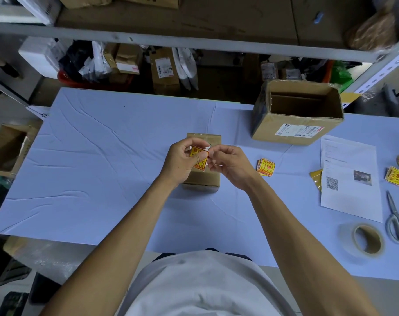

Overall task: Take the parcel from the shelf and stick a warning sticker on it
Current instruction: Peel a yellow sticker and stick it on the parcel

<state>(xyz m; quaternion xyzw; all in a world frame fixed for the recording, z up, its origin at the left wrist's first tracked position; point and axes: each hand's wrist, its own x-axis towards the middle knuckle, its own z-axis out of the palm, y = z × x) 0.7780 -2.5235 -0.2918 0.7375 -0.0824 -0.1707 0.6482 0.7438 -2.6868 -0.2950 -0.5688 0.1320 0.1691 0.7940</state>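
Note:
A small brown cardboard parcel (203, 181) lies on the light blue table (102, 179), at its middle, partly hidden by my hands. Above it I hold a yellow and red warning sticker (199, 159). My left hand (181, 163) pinches the sticker by its left side, thumb over its face. My right hand (228, 164) pinches the sticker's right edge, where a strip of white backing shows between the fingers.
A small stack of the same stickers (265, 167) lies just right of my hands. An open cardboard box (296, 112) stands at the back right. Further right lie a printed sheet (351, 176), more stickers (395, 176), scissors (398, 222) and a tape roll (367, 241). Shelves with parcels (164, 69) rise behind.

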